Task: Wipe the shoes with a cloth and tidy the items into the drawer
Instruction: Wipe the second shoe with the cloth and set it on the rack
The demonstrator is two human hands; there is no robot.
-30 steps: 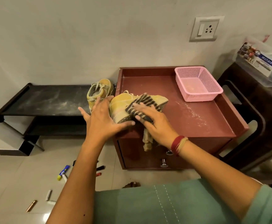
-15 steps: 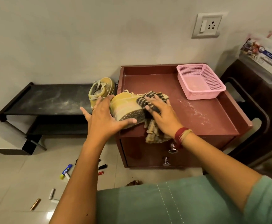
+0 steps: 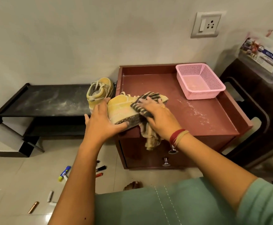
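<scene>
Wiping step in hand, tidying not yet begun. Maroon bench (image 3: 197, 114) against the wall, black shelf (image 3: 51, 101) off its left edge bearing the second shoe (image 3: 100, 91), pink basket (image 3: 204, 93) at the back-right corner. At the front-left corner, yellow shoe (image 3: 122, 106) tipped on its side. Left hand (image 3: 103, 122) wrapped round the heel, thumb across the sole. Right hand (image 3: 158, 114) flat, fingers straight, pressing striped cloth (image 3: 150, 135) onto the upper. Next, probably: turning the shoe, brace kept firm. Pens (image 3: 64, 173) on the floor.
</scene>
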